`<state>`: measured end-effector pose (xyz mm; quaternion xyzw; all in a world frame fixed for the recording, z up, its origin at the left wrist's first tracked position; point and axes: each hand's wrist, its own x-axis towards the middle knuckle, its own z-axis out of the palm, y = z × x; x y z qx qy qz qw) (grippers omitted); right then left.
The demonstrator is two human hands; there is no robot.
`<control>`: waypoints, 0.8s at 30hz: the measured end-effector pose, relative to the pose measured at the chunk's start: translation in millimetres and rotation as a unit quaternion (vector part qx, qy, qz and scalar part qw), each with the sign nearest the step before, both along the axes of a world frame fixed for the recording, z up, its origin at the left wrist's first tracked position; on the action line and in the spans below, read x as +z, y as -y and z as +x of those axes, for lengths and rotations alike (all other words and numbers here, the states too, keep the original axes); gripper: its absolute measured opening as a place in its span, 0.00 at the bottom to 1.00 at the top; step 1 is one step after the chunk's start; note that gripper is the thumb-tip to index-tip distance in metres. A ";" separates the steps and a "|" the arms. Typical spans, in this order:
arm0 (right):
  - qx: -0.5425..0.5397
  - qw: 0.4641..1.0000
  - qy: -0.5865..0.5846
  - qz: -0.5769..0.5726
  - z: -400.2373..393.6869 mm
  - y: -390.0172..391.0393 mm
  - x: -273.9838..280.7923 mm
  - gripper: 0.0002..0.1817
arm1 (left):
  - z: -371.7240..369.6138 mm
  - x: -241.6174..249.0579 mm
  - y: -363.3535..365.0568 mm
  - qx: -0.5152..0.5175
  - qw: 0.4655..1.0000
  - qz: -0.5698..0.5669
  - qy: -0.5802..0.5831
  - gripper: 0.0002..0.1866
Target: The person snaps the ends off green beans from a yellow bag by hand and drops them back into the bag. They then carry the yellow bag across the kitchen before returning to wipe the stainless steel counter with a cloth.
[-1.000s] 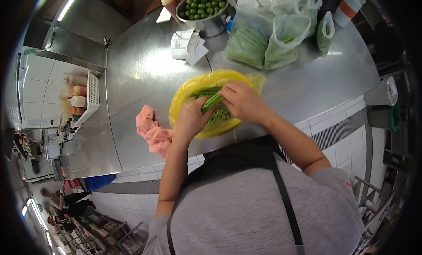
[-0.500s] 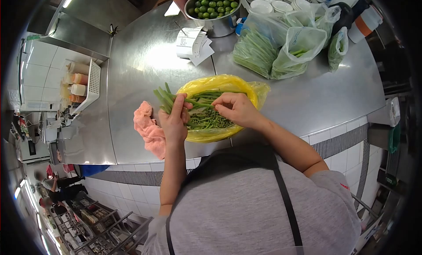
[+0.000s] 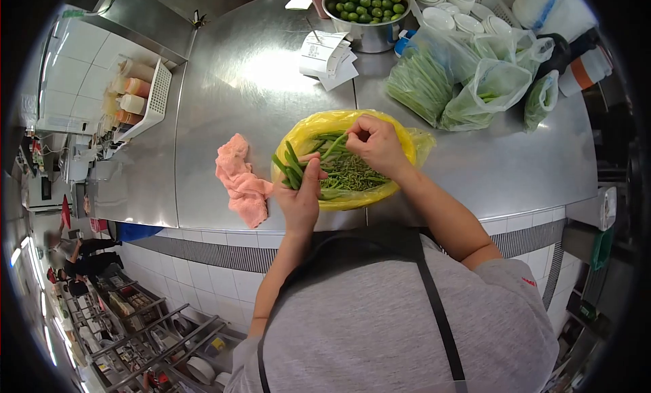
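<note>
A bunch of slim green vegetable stalks [image 3: 290, 164] is gripped in my left hand [image 3: 300, 198], over the near left side of a yellow plastic bag [image 3: 315, 120]. My right hand [image 3: 381, 147] is closed in a pinch at the upper end of a single green stalk [image 3: 333, 147], whose lower end reaches toward my left hand. Inside the open bag lie long green stalks and a heap of thin short green pieces [image 3: 352, 172]. Just left of my left hand, a crumpled pink cloth [image 3: 241, 183] rests on the steel table [image 3: 224, 101].
Clear bags of long green stalks [image 3: 420, 77] stand at the back right. Behind are a metal pot of small green limes [image 3: 371, 30], paper slips [image 3: 327, 57] and stacked white dishes [image 3: 468, 20]. A white basket of bottles [image 3: 159, 94] is at left. People [image 3: 81, 250] stand far left.
The camera view has shifted, moving the table scene rightward. My left hand has come closer over the bag with its stalks, and my right hand has risen, tilting the single stalk more upright.
</note>
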<state>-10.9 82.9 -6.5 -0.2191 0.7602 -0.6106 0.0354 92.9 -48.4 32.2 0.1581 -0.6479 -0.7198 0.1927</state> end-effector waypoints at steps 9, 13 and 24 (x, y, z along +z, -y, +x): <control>0.003 0.876 0.376 -0.302 5.5 20.0 6.0 0.03 | -1.3 -6.6 4.6 0.016 0.995 0.055 -0.076 0.07; 0.008 0.989 0.123 -0.081 6.6 22.6 9.7 0.03 | 4.4 -4.6 8.4 0.028 0.997 -0.014 -0.074 0.07; 0.134 0.928 -0.285 0.200 9.4 28.5 -28.6 0.07 | -29.0 15.6 65.4 0.001 0.951 0.308 -0.026 0.05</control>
